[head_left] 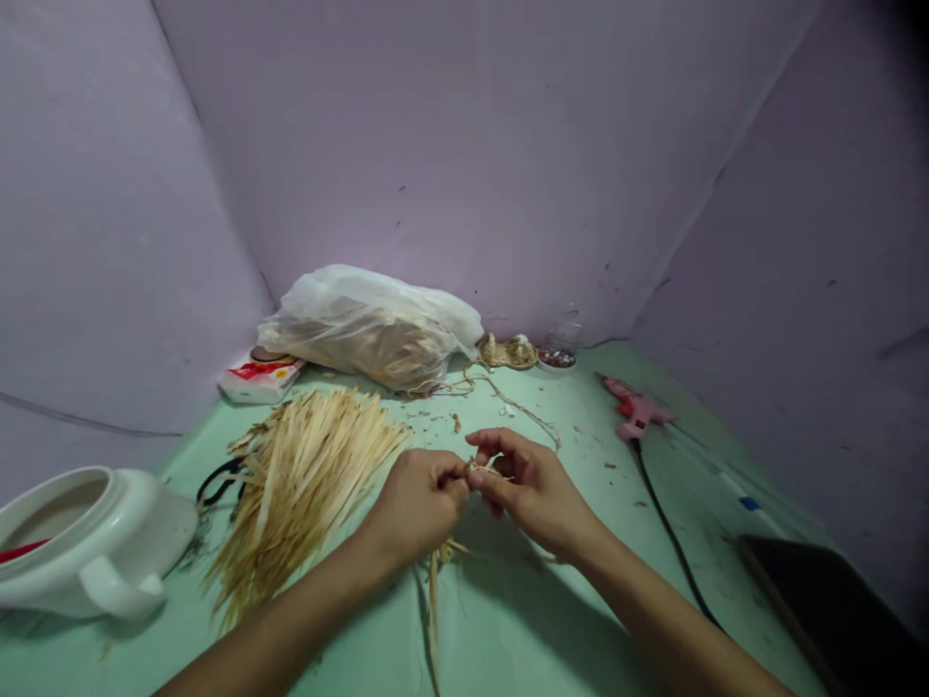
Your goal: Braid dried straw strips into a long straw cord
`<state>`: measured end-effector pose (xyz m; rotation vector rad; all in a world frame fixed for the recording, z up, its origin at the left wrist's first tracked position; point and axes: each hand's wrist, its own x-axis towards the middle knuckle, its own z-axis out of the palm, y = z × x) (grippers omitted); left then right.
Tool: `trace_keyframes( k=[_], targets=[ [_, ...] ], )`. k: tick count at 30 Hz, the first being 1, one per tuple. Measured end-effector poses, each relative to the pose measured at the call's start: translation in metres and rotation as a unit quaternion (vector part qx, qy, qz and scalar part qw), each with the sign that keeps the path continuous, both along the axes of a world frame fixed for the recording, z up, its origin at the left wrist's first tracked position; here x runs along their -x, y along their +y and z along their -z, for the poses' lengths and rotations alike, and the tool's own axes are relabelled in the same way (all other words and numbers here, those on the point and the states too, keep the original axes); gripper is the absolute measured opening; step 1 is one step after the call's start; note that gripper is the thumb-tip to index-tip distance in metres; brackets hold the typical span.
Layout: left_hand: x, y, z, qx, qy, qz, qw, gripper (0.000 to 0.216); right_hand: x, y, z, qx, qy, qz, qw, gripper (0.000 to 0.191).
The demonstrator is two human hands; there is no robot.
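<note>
At the middle of the table my left hand (421, 503) is closed, its thumb and forefinger pinching one end of a small piece of straw work (485, 469). My right hand (529, 489) meets it there, thumb and forefinger on the same piece, its other fingers loosely curled. Most of the piece is hidden by the fingers. Below my left hand, pale straw strips (434, 610) trail toward the near table edge. To the left lies a fanned bundle of dry straw strips (312, 484), with a black loop handle (218, 481) partly under it.
A white pot (137, 523) stands at the left. Along the back are a red-and-white packet (259, 380), a plastic bag of straw (363, 324), a woven straw piece (508, 351) and a clear container (558, 350). A pink glue gun (639, 414) and a dark flat device (834, 610) lie right.
</note>
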<state>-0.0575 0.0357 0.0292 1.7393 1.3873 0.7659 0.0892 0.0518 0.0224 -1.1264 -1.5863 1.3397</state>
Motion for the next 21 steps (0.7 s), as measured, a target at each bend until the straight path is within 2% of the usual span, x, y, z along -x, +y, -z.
trace_keyframes(
  k=[4, 6, 11, 15, 21],
  targets=[
    [-0.001, -0.002, -0.002, -0.003, -0.013, 0.002, 1.0, 0.019, 0.001, -0.002, -0.007, 0.067, -0.004, -0.007, 0.998, 0.01],
    [-0.001, -0.002, -0.003, 0.001, -0.024, -0.005, 1.0, 0.019, 0.001, -0.003, -0.01, 0.062, -0.01, 0.008, 0.998, 0.008],
    [0.0, -0.001, -0.009, 0.033, -0.086, -0.01, 0.996, 0.017, 0.0, -0.004, -0.01, -0.005, -0.018, 0.035, 0.999, 0.009],
    [0.0, 0.0, -0.011, 0.062, -0.106, -0.01, 0.992, 0.015, 0.002, -0.006, -0.01, 0.015, 0.025, 0.019, 0.999, 0.012],
    [0.0, 0.002, -0.002, 0.016, -0.104, -0.117, 0.987, 0.011, 0.004, -0.009, -0.016, 0.028, 0.04, 0.004, 0.999, 0.016]
  ],
)
